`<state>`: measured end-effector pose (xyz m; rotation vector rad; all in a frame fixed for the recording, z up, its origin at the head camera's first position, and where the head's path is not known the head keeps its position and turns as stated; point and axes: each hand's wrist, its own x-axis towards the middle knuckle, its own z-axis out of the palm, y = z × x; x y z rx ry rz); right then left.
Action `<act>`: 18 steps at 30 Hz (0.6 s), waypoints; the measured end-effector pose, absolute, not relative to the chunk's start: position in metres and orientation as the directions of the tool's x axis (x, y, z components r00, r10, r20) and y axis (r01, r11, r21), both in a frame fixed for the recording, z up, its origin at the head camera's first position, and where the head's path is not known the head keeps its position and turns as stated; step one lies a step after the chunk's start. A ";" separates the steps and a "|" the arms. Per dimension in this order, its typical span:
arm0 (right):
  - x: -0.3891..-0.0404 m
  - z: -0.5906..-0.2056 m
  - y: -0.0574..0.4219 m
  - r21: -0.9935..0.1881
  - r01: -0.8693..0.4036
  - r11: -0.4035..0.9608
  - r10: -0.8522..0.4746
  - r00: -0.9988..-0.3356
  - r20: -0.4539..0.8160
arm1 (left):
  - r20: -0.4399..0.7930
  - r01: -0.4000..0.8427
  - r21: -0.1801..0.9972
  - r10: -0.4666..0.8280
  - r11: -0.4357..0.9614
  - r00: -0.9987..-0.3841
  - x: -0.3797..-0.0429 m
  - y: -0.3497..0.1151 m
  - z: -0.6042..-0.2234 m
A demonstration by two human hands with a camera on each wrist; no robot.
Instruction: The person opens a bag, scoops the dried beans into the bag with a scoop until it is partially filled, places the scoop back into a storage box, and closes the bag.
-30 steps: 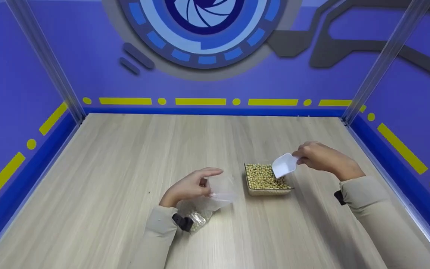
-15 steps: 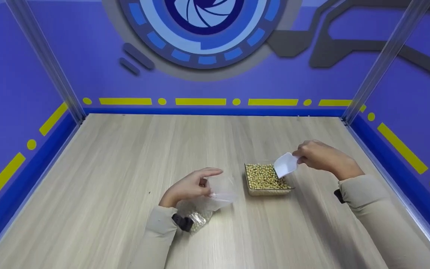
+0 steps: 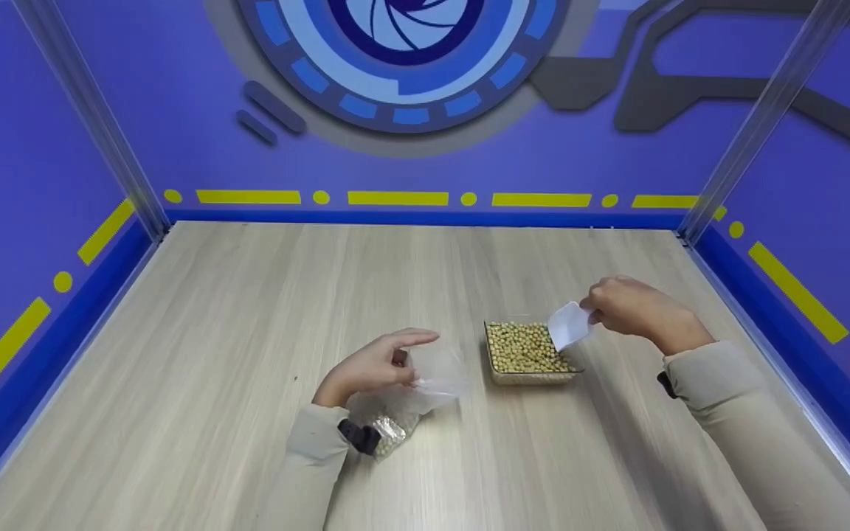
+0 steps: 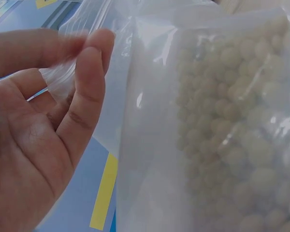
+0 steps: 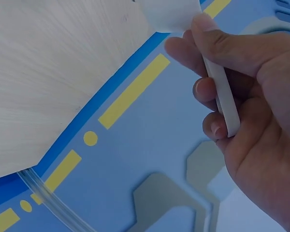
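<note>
My left hand (image 3: 372,369) pinches the mouth of a clear zip-top plastic bag (image 3: 425,394) between thumb and fingers. Round, pale yellow soybean-like beans (image 4: 241,106) fill the bag's lower part, close to the palm in the left wrist view. My right hand (image 3: 635,310) grips a white plastic scoop (image 3: 569,326) by its handle (image 5: 223,96), fingers curled round it. The scoop's blade tilts down over the right side of a clear rectangular container (image 3: 536,379), its tip at the beans (image 3: 524,346) that nearly fill it.
All of this is on a light wood-grain table (image 3: 307,295). Blue panels with yellow markings (image 3: 398,198) enclose the back and both sides, with clear posts (image 3: 764,118) at the corners. A small dark speck (image 3: 295,378) lies left of the left hand.
The scoop has shifted slightly right across the container and turned, so its blade now shows a flatter face. My left hand and the bag stay nearly still.
</note>
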<state>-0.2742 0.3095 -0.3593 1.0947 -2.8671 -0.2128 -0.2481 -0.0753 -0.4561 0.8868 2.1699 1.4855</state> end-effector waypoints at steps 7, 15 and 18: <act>-0.274 -0.361 0.299 0.177 -0.615 0.769 -0.620 -0.784 -0.033 | 0.046 0.295 0.919 0.672 0.261 -0.739 -0.249 -0.077 -0.457; -0.279 -0.368 0.286 0.189 -0.604 0.775 -0.596 -0.797 -0.100 | 0.054 0.305 0.915 0.671 0.262 -0.739 -0.249 -0.076 -0.458; -0.282 -0.370 0.285 0.155 -0.588 0.794 -0.574 -0.809 -0.130 | 0.055 0.310 0.912 0.669 0.269 -0.741 -0.250 -0.077 -0.458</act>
